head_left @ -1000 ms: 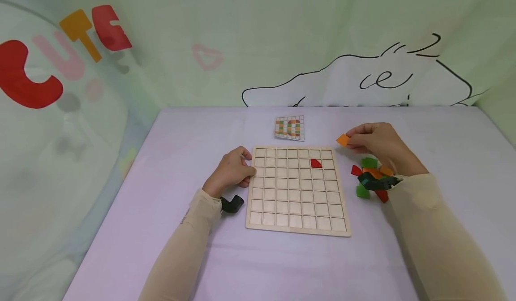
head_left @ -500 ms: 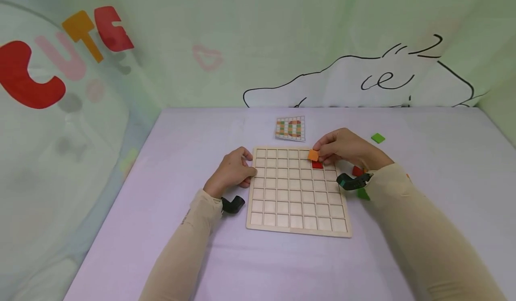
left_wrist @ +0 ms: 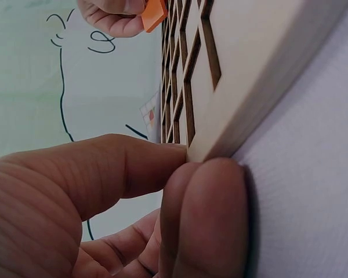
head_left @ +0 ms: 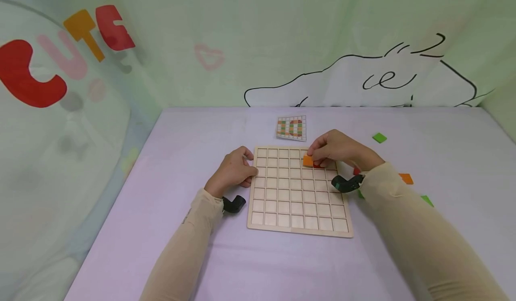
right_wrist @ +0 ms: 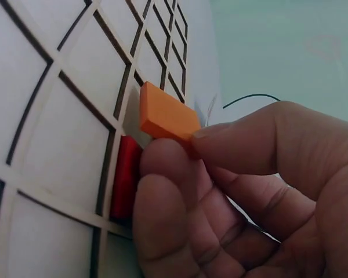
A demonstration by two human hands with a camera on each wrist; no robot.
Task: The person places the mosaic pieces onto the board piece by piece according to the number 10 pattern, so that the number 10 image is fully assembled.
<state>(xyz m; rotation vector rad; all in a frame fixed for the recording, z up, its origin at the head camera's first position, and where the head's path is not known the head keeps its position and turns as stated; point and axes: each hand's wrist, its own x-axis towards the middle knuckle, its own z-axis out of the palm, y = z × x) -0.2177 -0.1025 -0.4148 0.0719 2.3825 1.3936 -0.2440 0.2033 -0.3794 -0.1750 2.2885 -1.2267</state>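
Observation:
My right hand [head_left: 336,148] pinches an orange square tile [right_wrist: 171,114] between thumb and fingers, close over the wooden grid board [head_left: 282,193]. The tile is tilted in the right wrist view, beside a red quarter-round tile [right_wrist: 126,176] that sits in a cell. Part of that red tile is hidden behind my fingers in the head view. On the board's left side, my left hand [head_left: 234,169] grips the edge, thumb at the top face and curled fingers [left_wrist: 211,214] against the side.
A small pattern card [head_left: 291,128] with coloured squares lies behind the board. To the right are loose tiles, including a green tile [head_left: 380,138] and an orange tile [head_left: 406,178], several partly hidden by my right sleeve [head_left: 419,220]. A printed cloth [head_left: 193,45] hangs behind the table.
My right hand has carried the orange tile left from beside the board to over its upper cells, left of the red tile. The left hand has stayed at the board's edge.

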